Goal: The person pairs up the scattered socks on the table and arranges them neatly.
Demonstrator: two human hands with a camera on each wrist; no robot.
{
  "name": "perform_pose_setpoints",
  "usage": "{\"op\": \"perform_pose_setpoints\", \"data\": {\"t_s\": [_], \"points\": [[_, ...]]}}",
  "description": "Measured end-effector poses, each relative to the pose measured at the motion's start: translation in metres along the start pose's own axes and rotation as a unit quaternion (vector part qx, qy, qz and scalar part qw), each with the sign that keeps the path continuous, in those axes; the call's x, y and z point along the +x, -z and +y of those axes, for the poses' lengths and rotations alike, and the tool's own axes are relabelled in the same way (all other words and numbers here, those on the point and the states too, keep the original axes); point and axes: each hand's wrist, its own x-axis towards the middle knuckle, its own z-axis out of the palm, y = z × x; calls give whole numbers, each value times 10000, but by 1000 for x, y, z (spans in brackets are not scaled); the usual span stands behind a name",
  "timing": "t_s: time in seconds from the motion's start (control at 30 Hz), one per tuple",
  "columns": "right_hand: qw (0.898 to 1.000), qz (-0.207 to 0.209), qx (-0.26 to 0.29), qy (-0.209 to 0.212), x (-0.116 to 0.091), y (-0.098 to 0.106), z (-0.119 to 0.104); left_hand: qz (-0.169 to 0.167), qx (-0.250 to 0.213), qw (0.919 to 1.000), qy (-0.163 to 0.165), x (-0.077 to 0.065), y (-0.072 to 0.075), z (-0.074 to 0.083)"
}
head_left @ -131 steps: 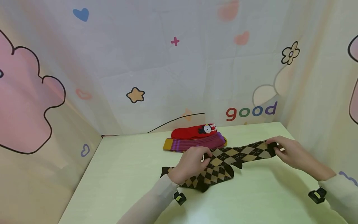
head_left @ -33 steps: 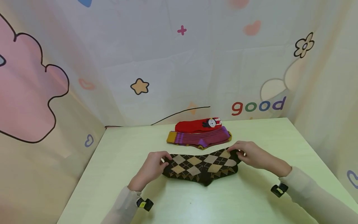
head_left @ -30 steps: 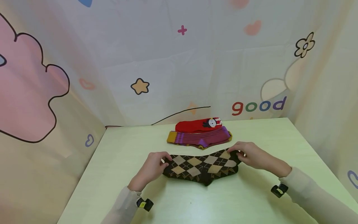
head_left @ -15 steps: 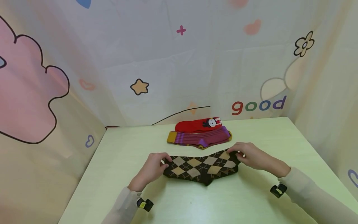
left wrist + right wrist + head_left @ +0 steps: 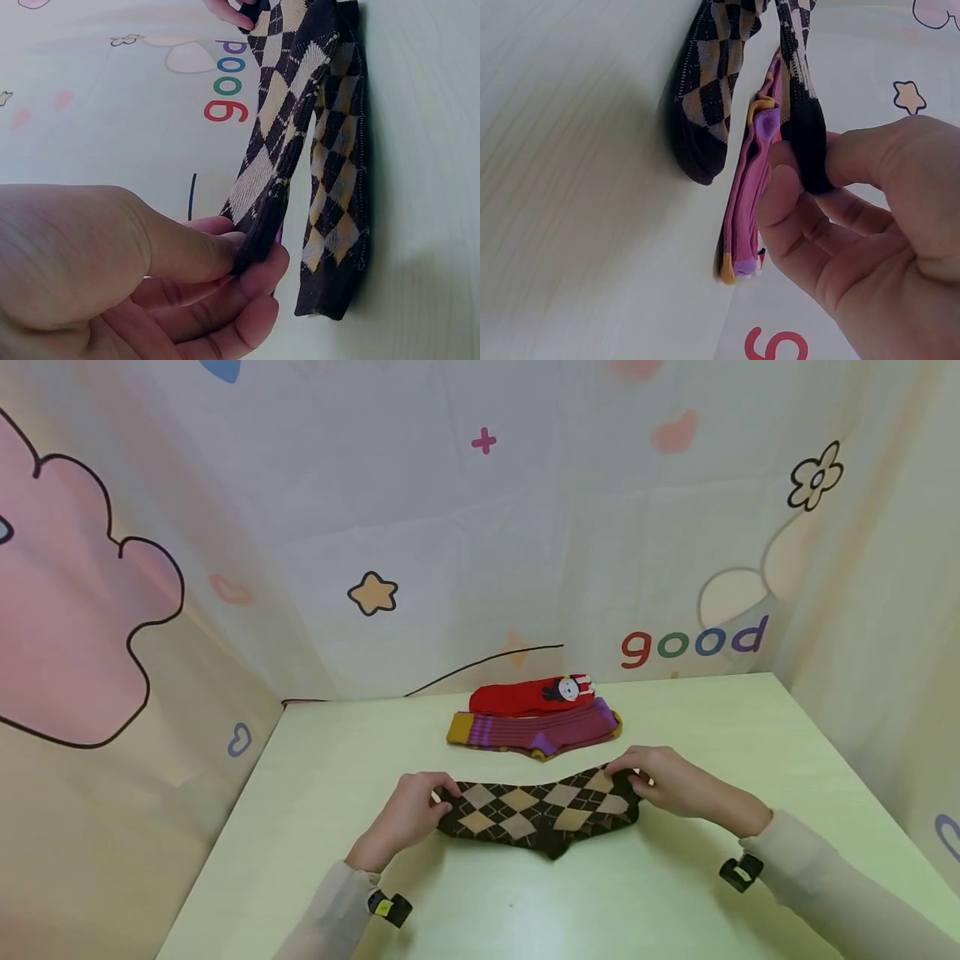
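In the head view, my left hand (image 5: 408, 814) pinches the cuff end of a dark argyle sock (image 5: 517, 797) with tan and cream diamonds. My right hand (image 5: 671, 781) pinches its black toe end between thumb and fingers. Stretched between both hands, this sock hangs just over a matching argyle sock (image 5: 337, 180), which lies on the table. In the left wrist view, a gap shows between the two socks. The right wrist view shows the lower sock's rounded black toe beside the held one. From the head view, most of the lower sock is hidden.
Behind the argyle socks lie a folded maroon and purple pair of socks (image 5: 532, 731) with mustard cuffs and a red pair of socks (image 5: 513, 697) with a cartoon face. A printed curtain (image 5: 450, 527) rises at the back edge of the pale green table (image 5: 337, 752).
Since the earliest frame, both hands have moved left, bringing the held sock over its match. In the last second the right hand has come slightly lower; the left has barely moved.
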Motion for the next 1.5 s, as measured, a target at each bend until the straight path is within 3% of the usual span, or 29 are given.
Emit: {"op": "perform_pose_setpoints", "data": {"t_s": [0.63, 1.2, 1.5], "points": [[9999, -67, -116, -57, 3, -9, 4, -161, 65, 9998, 65, 5, -9, -6], [9996, -116, -99, 249, 0, -18, 12, -327, 68, 9990, 292, 6, -19, -5], [9995, -188, -151, 220, -1, -18, 12, -256, 135, 9993, 219, 6, -24, -9]]}}
